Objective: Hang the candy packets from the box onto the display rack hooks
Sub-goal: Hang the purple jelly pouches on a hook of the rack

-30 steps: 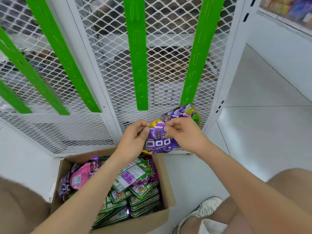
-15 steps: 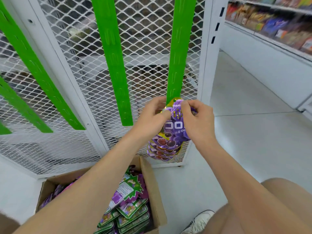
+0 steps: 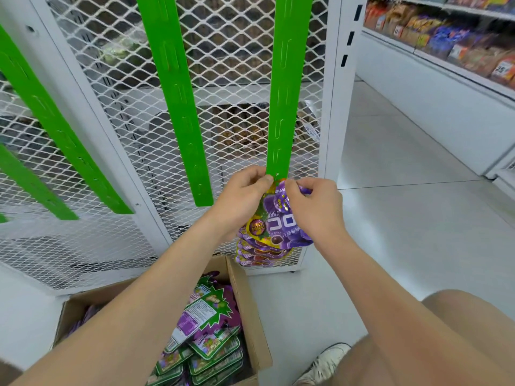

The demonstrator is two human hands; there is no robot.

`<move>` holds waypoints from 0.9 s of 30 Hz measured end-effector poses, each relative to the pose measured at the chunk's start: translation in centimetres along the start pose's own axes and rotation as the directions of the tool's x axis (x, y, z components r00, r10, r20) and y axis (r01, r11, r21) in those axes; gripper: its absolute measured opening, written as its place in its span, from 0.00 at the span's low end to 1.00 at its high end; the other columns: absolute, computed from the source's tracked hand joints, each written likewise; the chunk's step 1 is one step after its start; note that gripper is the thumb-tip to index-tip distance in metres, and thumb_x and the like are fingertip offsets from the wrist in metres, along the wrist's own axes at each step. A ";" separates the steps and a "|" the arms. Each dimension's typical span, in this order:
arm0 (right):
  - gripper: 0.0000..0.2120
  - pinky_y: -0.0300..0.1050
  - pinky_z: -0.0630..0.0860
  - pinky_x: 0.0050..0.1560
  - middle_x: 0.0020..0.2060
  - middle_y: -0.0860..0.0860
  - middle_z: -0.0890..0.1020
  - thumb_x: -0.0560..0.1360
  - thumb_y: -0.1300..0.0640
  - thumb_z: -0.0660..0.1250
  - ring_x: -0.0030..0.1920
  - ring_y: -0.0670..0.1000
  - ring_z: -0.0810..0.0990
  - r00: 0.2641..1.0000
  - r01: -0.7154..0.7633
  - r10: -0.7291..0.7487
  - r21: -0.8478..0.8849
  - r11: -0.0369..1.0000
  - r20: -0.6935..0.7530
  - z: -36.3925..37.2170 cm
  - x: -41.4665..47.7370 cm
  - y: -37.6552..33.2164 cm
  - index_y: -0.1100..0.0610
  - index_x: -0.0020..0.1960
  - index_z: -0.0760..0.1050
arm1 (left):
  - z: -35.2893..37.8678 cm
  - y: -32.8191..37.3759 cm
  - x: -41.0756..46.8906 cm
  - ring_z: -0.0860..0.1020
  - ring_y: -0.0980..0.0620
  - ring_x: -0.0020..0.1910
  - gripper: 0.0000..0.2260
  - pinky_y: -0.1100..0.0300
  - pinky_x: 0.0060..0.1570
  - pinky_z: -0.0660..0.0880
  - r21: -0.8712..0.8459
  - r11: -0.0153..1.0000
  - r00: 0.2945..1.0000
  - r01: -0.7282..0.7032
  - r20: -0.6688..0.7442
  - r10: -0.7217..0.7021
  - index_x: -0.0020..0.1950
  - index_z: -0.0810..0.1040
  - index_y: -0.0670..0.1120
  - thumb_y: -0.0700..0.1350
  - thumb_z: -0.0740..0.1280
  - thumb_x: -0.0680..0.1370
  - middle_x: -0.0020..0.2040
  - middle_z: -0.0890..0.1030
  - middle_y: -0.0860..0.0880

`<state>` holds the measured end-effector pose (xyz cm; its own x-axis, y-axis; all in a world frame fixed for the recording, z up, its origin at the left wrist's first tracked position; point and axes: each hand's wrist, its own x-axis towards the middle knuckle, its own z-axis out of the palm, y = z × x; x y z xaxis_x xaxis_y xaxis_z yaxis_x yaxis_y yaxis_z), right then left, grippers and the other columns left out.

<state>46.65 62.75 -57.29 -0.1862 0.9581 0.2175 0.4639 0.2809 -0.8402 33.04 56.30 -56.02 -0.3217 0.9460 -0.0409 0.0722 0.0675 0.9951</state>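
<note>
Both hands hold a bunch of purple candy packets [image 3: 274,232] by their top edges, right at the bottom end of the rightmost green hanging strip [image 3: 284,87] on the white mesh rack [image 3: 231,65]. My left hand [image 3: 242,196] pinches the packets' top left corner, its thumb against the strip's lower tip. My right hand [image 3: 315,207] grips the top right of the front packet. Several packets fan out below the hands. The cardboard box [image 3: 248,307] sits on the floor below, with green and purple candy packets [image 3: 206,338] inside, partly hidden by my left forearm.
More green strips [image 3: 178,96] hang bare on the mesh to the left. A white rack post [image 3: 338,87] stands right of the strip. A shelf of snack goods [image 3: 451,40] runs along the upper right. My knee and shoe [image 3: 326,363] are at the lower right.
Both hands have lifted the purple packets from just above the box up to the bottom tip of the rightmost green strip. The view has tilted upward.
</note>
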 end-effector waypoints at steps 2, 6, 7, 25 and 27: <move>0.15 0.54 0.80 0.45 0.33 0.53 0.84 0.80 0.48 0.67 0.40 0.57 0.82 1.000 0.022 -0.022 -0.006 1.000 0.017 0.1 -0.3 0.2 0.56 0.43 0.85 | -0.1 0.0 0.0 0.80 0.59 0.39 0.09 0.64 0.38 0.75 0.001 1.000 1.000 0.024 0.012 -0.024 0.57 0.80 0.42 0.42 0.61 0.87 0.45 0.83 0.49; 0.13 0.53 0.80 0.47 0.34 0.49 0.85 0.80 0.49 0.67 0.40 0.52 0.82 0.999 0.043 -0.043 0.028 0.999 -0.016 0.2 -0.8 -0.3 0.54 0.44 0.86 | -0.4 0.2 -0.1 0.80 0.55 0.43 0.10 0.61 0.42 0.76 -0.038 0.999 0.999 0.037 0.015 -0.037 0.58 0.79 0.38 0.42 0.61 0.87 0.48 0.83 0.45; 0.12 0.52 0.80 0.46 0.33 0.49 0.84 0.80 0.49 0.67 0.39 0.51 0.82 0.998 0.058 -0.057 0.049 0.997 -0.036 0.2 -1.0 -0.6 0.54 0.44 0.85 | -0.5 0.1 -0.1 0.81 0.57 0.42 0.09 0.63 0.41 0.76 -0.047 0.998 0.999 0.039 0.017 -0.039 0.56 0.80 0.41 0.43 0.61 0.87 0.46 0.84 0.49; 0.16 0.54 0.79 0.44 0.32 0.51 0.83 0.82 0.51 0.65 0.38 0.54 0.81 0.995 0.072 -0.073 -0.017 0.997 -0.061 0.6 -1.7 -0.9 0.58 0.40 0.81 | -0.6 -0.4 0.1 0.81 0.58 0.39 0.10 0.62 0.45 0.77 -0.022 0.996 0.997 -0.081 0.011 0.082 0.51 0.81 0.46 0.46 0.62 0.87 0.38 0.84 0.54; 0.19 0.53 0.76 0.40 0.28 0.50 0.77 0.82 0.50 0.64 0.33 0.54 0.76 0.992 0.121 -0.126 -0.120 0.985 -0.032 0.7 -1.3 -0.2 0.56 0.35 0.76 | -1.0 -0.8 0.2 0.79 0.58 0.39 0.10 0.61 0.45 0.75 0.040 0.992 0.993 -0.118 -0.005 0.118 0.50 0.81 0.47 0.47 0.63 0.87 0.38 0.83 0.52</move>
<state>46.18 61.37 -57.81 -0.2155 0.9166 0.3369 0.5386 0.3993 -0.7419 32.02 56.10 -56.72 -0.3160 0.9456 0.0773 0.1473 -0.0316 0.9886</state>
